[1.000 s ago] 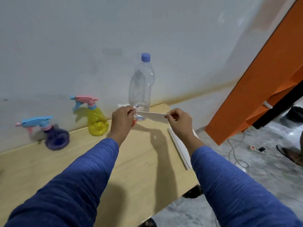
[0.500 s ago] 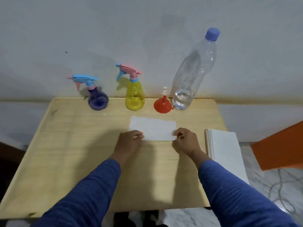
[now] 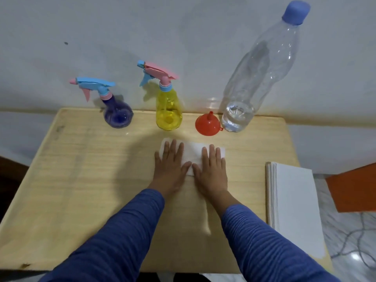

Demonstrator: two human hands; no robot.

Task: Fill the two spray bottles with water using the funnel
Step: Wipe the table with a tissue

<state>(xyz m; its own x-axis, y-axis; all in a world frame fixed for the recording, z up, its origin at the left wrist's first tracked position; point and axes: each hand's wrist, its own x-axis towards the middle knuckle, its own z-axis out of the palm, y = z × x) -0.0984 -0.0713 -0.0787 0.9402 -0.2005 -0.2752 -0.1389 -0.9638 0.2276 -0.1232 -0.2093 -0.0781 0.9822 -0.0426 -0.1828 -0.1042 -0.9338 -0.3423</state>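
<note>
A purple spray bottle [image 3: 118, 116] with a blue trigger head stands at the back of the wooden table [image 3: 85, 180]. Right of it stands a yellow spray bottle [image 3: 168, 110] with a pink head. A red funnel [image 3: 207, 125] lies mouth down beside a tall clear water bottle [image 3: 254, 78] with a blue cap and a little water at the bottom. My left hand [image 3: 171, 165] and my right hand [image 3: 211, 169] lie flat, fingers straight, pressing a white tissue [image 3: 193, 152] onto the table in front of the bottles.
A stack of white tissues [image 3: 293, 204] lies at the table's right edge. A white wall runs right behind the bottles. An orange panel [image 3: 354, 190] and a grey floor with cables show to the right.
Both hands pinched the tissue by its ends, lowered it onto the table, then let go and now press flat on it. The view swung left and down onto the table.
</note>
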